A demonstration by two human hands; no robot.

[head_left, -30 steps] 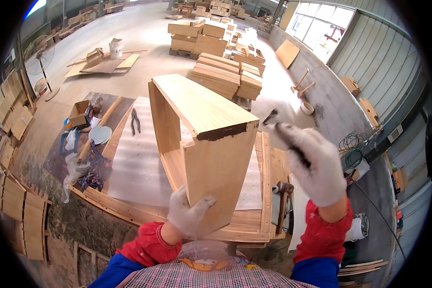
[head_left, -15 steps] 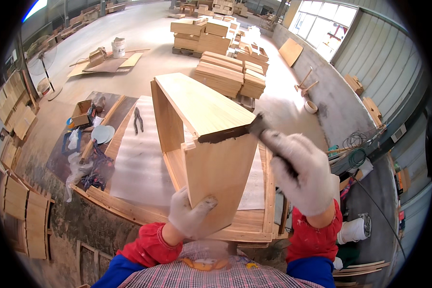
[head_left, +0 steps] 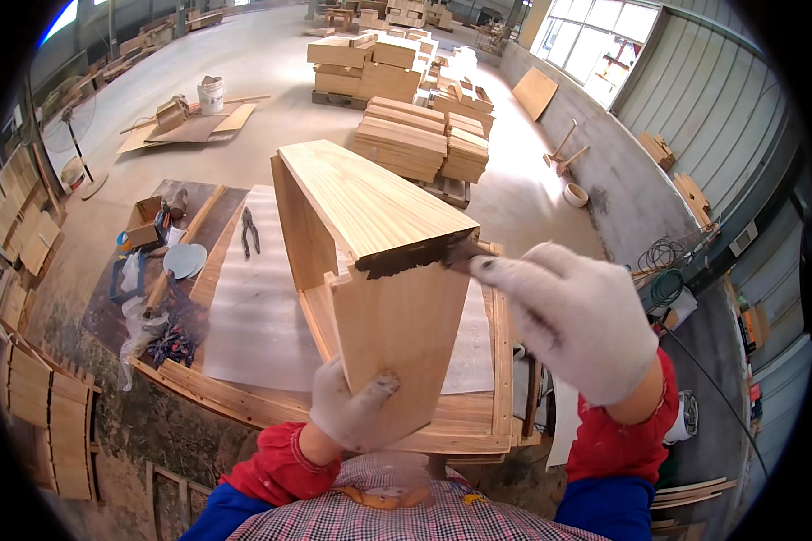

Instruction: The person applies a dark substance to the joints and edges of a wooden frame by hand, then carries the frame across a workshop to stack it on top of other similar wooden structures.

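A pale wooden box frame (head_left: 370,270) stands at the centre of the worktop (head_left: 478,424). The gloved left hand (head_left: 356,410), at six o'clock, grips its near panel from below. The gloved right hand (head_left: 573,316), at four o'clock, presses a dark flat blade (head_left: 415,260) along the frame's near top edge. Pliers (head_left: 250,230) lie at ten o'clock on a white sheet (head_left: 253,316). Stacked boards (head_left: 415,135) stand on the floor at twelve o'clock.

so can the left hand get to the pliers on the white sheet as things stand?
Probably not right now: the left hand grips the wooden box at its near lower edge. The pliers lie well beyond it; the white sheet between looks unobstructed.
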